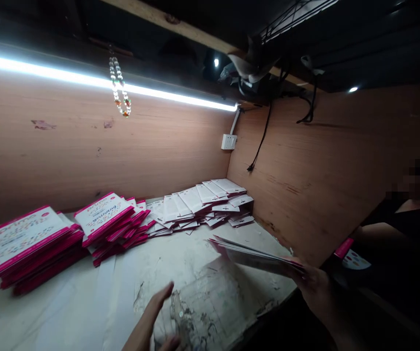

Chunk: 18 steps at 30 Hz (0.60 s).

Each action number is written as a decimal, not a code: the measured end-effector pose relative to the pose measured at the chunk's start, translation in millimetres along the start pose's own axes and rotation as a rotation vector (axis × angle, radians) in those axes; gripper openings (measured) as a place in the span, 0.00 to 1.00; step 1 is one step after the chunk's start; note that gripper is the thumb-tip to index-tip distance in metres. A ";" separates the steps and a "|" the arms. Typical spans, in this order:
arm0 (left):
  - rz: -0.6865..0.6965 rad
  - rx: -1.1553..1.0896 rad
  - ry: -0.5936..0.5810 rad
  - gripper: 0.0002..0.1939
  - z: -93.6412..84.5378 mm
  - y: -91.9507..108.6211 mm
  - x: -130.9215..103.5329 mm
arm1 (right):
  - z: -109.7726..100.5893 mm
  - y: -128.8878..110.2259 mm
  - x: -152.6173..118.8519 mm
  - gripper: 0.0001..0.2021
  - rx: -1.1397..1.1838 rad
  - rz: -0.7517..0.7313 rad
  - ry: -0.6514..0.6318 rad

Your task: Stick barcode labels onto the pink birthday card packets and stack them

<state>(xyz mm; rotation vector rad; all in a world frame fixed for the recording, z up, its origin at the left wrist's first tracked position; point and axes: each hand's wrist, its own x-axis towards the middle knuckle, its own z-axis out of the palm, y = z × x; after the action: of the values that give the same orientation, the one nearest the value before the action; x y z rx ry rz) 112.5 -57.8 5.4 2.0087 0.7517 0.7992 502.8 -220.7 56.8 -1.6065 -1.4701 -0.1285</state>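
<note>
Gripping a thin stack of cards [253, 254] in my right hand [317, 287], fingers pinched shut on its edge above the bench [122, 292]; my left hand [151, 317] hovers open, empty, beside it.

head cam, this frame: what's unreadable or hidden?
- Right hand: dark and dim at the table's edge; grip on the stack of flat cards hard to judge.
- Left hand: cut off by the bottom edge; fingers open over the worn tabletop.
- Print on the pink-edged packs: too small and skewed to read.
- Person at right: mostly in shadow, cut by the right edge.
</note>
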 end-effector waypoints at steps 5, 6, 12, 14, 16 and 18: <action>0.036 -0.134 -0.112 0.58 42.9 2.1 42.1 | 65.5 -7.6 -42.4 0.10 0.482 0.276 -0.003; 0.029 -0.160 -0.101 0.59 48.8 -2.4 47.9 | 79.5 -6.8 -49.5 0.11 0.554 0.332 -0.020; 0.047 -0.142 0.128 0.49 58.2 -29.4 61.1 | 114.3 3.6 -72.6 0.11 0.692 0.450 0.028; 0.039 -0.184 0.150 0.59 47.3 -29.8 66.5 | 113.0 5.6 -73.8 0.11 0.685 0.443 0.012; -0.002 -0.269 0.066 0.61 31.2 -27.1 74.6 | 110.7 5.6 -73.9 0.11 0.680 0.432 -0.005; -0.029 -0.336 -0.082 0.42 13.9 -23.5 82.7 | 108.8 4.9 -74.4 0.11 0.668 0.427 0.001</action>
<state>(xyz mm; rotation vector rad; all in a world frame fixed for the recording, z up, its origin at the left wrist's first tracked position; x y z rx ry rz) 169.1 8.1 0.6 1.7144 0.5566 0.7654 433.5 -202.1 -53.9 -1.3105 -0.9826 0.5496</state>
